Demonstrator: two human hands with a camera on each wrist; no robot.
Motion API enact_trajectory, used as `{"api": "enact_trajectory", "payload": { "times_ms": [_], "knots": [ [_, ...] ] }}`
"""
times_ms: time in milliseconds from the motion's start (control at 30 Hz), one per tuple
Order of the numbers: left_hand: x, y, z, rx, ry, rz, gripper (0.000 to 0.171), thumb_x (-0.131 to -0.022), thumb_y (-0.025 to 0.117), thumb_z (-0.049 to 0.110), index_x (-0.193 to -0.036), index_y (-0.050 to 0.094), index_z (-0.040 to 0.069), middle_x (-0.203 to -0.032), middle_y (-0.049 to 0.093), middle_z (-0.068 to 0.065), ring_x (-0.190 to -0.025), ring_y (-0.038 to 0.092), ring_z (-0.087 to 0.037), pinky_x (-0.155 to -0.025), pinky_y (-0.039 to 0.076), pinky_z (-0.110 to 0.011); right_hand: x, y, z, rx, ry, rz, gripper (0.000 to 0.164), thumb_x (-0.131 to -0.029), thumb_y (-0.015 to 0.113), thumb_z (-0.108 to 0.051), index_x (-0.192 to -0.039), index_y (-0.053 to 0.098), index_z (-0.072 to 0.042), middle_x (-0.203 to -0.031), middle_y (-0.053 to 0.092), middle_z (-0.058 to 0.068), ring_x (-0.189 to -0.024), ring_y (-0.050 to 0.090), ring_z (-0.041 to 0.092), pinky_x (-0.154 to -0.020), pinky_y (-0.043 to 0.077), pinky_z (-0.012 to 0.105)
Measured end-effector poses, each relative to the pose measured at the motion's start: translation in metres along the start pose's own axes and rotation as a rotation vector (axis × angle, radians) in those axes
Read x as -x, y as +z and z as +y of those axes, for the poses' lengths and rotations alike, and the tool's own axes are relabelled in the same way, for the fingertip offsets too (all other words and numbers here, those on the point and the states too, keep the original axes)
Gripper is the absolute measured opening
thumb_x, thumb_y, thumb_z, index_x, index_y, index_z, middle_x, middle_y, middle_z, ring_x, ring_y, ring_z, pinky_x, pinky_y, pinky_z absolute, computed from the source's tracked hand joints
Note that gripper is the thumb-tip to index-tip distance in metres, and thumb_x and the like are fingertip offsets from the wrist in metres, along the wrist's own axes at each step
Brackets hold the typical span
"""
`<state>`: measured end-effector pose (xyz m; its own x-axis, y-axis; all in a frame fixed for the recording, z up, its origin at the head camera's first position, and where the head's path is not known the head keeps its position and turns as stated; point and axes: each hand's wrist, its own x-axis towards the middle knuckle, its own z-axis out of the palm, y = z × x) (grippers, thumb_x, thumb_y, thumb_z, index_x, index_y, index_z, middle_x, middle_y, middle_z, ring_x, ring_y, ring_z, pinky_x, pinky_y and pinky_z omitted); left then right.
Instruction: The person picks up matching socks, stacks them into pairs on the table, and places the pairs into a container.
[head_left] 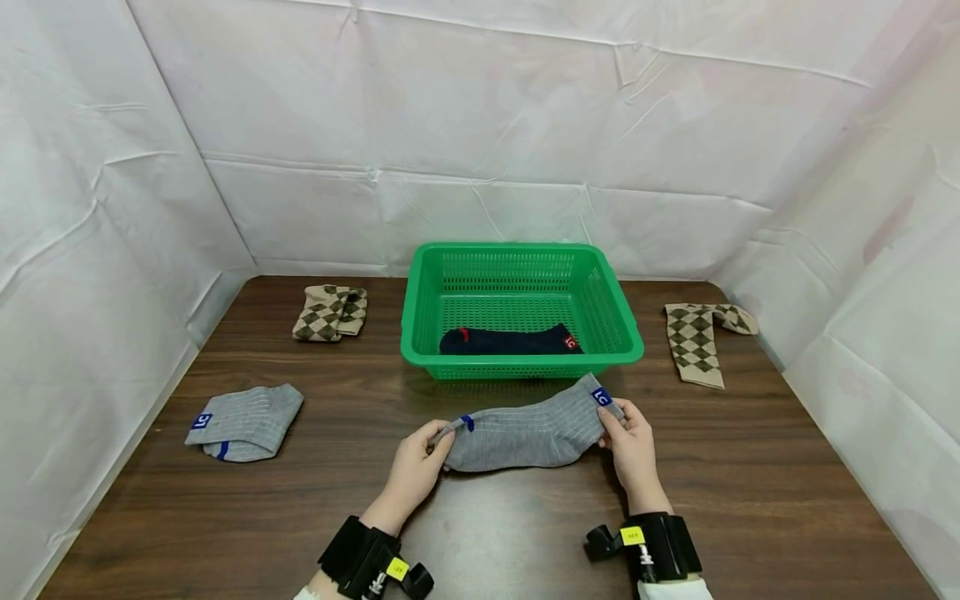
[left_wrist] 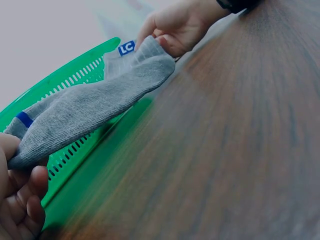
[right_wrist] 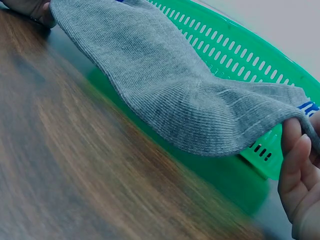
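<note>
A grey sock (head_left: 517, 435) with a blue toe mark and a blue LC label at its cuff is stretched lengthwise between both hands, in front of the green basket. My left hand (head_left: 414, 467) pinches the toe end, thumb on top. At the cuff, beside the label, my right hand (head_left: 632, 450) pinches the fabric between thumb and fingers. In the left wrist view the sock (left_wrist: 95, 100) hangs above the wooden table, its sole side facing that camera. The right wrist view shows the sock's ribbed heel (right_wrist: 195, 110) sagging between the two hands.
Behind the hands stands the green basket (head_left: 633, 346) holding a dark navy sock (head_left: 510, 342) with red marks. A folded grey sock (head_left: 247, 423) lies at left on the wooden table (head_left: 510, 542). Checkered socks lie at back left (head_left: 326, 315) and, bent, at right (head_left: 693, 342).
</note>
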<state>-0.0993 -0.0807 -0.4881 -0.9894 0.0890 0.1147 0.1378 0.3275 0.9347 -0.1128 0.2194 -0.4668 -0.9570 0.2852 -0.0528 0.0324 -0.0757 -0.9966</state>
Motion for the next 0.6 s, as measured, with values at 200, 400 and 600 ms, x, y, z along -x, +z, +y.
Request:
{"api": "enact_trajectory", "payload": {
  "times_ms": [200, 400, 600],
  "knots": [
    [-0.002, -0.001, 0.001, 0.040, -0.003, 0.033, 0.017, -0.095, 0.057, 0.018, -0.084, 0.066, 0.009, -0.065, 0.054, 0.002, -0.058, 0.047, -0.004, -0.055, 0.041, -0.021, -0.001, 0.001, -0.001, 0.021, 0.018, 0.009, 0.004, -0.095, 0.054, -0.004, -0.098, 0.053, -0.002, -0.063, 0.055, -0.009, -0.053, 0.050, 0.005, -0.050, 0.042, 0.018],
    [-0.003, -0.003, 0.009, 0.112, -0.045, 0.046, 0.026, -0.096, 0.055, 0.014, -0.071, 0.059, 0.007, -0.062, 0.043, 0.005, -0.059, 0.041, -0.003, -0.058, 0.035, -0.020, -0.003, 0.001, 0.001, 0.130, -0.002, 0.055, 0.013, -0.093, 0.056, -0.003, -0.102, 0.053, 0.006, -0.060, 0.052, -0.010, -0.051, 0.048, 0.005, -0.051, 0.042, 0.019],
    [0.002, -0.011, 0.032, 0.139, -0.077, 0.039, 0.024, -0.098, 0.050, 0.009, -0.078, 0.058, -0.002, -0.066, 0.043, 0.002, -0.061, 0.040, -0.003, -0.059, 0.035, -0.020, -0.003, -0.001, 0.002, 0.316, -0.036, 0.054, 0.022, -0.093, 0.057, -0.004, -0.113, 0.053, 0.003, -0.067, 0.058, -0.006, -0.054, 0.052, 0.005, -0.056, 0.046, 0.021]
  ]
}}
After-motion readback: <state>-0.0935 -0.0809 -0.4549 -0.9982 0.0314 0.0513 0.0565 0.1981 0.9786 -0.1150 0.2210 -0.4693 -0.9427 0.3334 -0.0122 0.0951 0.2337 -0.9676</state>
